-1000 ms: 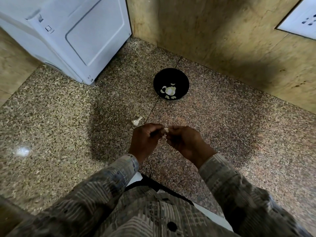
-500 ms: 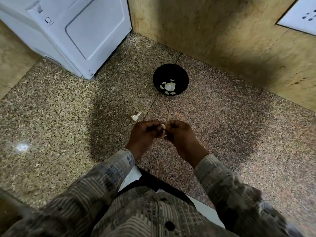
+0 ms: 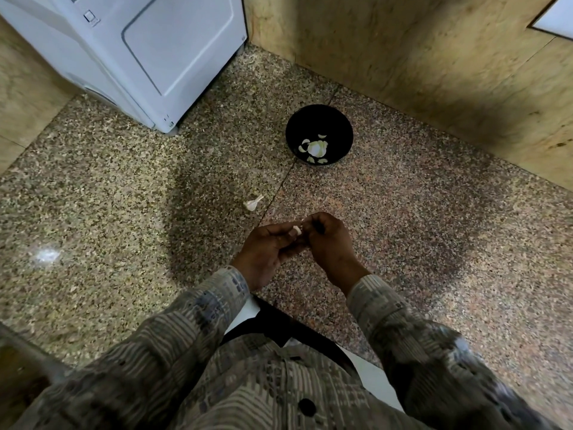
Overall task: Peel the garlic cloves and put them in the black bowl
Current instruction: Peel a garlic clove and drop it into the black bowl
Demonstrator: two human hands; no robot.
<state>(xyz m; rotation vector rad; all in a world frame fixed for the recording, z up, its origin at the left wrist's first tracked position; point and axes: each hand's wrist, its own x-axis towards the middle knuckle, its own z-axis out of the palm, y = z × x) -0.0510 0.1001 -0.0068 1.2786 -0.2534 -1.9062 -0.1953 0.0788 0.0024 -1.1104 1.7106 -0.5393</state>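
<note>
A black bowl [image 3: 319, 119] stands on the speckled floor ahead of me, with several pale garlic pieces [image 3: 315, 148] inside. A small white garlic clove [image 3: 297, 229] shows between my two hands, low over the floor. My left hand [image 3: 268, 252] holds it from the left with curled fingers. My right hand [image 3: 328, 243] pinches it from the right, fingers bent over it. Most of the clove is hidden by the fingers. Another loose garlic piece [image 3: 252, 203] lies on the floor just beyond my left hand.
A white appliance [image 3: 148, 57] stands at the back left. Tan stone walls [image 3: 434, 63] close the corner behind the bowl. A white wall plate [image 3: 558, 17] is at the top right. My patterned sleeves [image 3: 403, 336] fill the bottom of the view.
The hands stay together on the clove. My right hand has risen over the left, and the view has tipped slightly, so the bowl and the hands sit a little higher.
</note>
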